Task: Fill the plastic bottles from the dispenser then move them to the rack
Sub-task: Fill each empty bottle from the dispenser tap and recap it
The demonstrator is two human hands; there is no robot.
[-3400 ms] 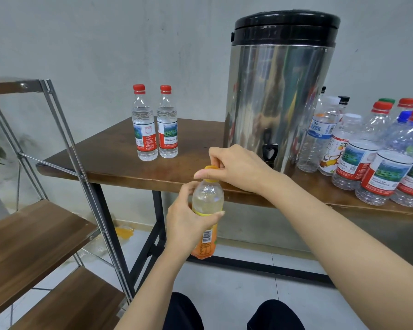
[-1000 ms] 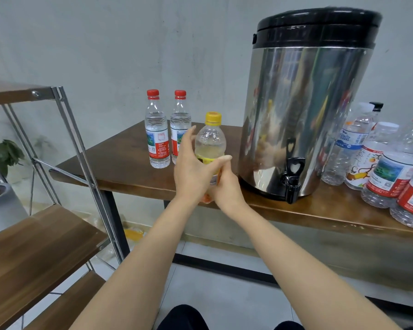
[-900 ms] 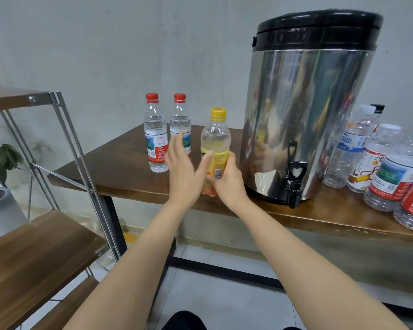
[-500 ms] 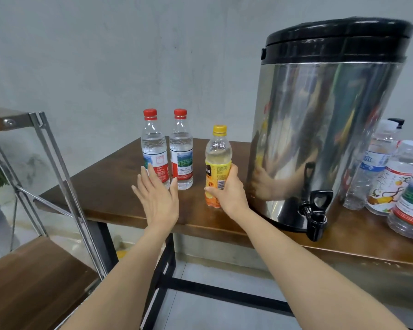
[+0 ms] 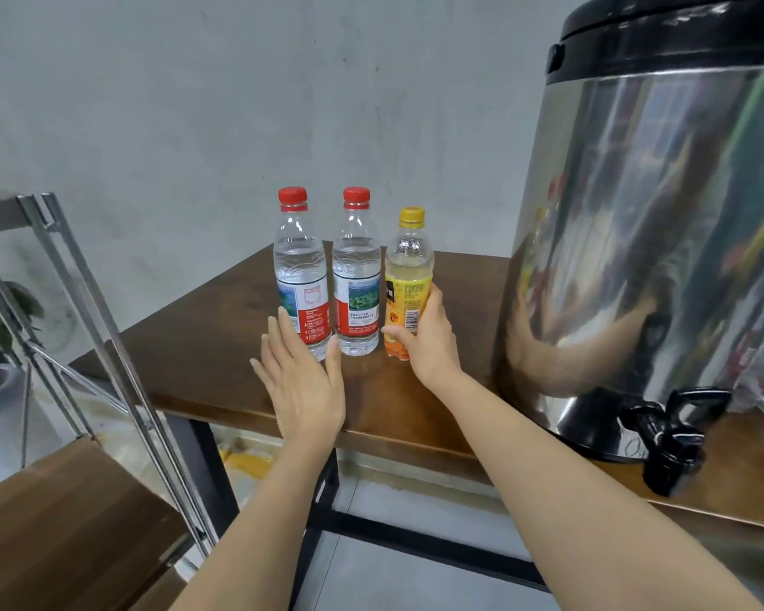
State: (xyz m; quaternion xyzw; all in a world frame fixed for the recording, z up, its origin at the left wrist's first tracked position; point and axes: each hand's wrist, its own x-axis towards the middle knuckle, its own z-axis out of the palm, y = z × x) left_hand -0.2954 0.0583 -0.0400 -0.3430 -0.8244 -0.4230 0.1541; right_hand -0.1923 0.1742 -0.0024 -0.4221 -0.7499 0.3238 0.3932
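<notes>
1. The rack (image 5: 62, 513) stood at the far left, beside the end of the table (image 5: 195, 346) and well apart from the bottles.
2. My left hand (image 5: 303, 385) was flat with straight fingers and held nothing. Its fingertips lay in front of the foot of the first red-capped bottle (image 5: 303, 275); I couldn't tell whether they touched it.
3. That bottle and the second red-capped bottle (image 5: 356, 275) stood upright side by side on the table, both capped and holding water.
4. The yellow-capped bottle (image 5: 409, 266) stood upright just right of them, nearly full. I judged it heavy for its size, with thin walls stiffened by the liquid and smooth plastic that might slip. The labelled middle looked like the best place to hold it.
5. My right hand (image 5: 428, 341) was wrapped around its lower half, thumb on the near side and fingers round the right. The neck and cap rose above the grip, and the base looked set on the table.
6. The dispenser (image 5: 658, 213) stood to the right, with its tap (image 5: 675, 438) at the table's front edge.
</notes>
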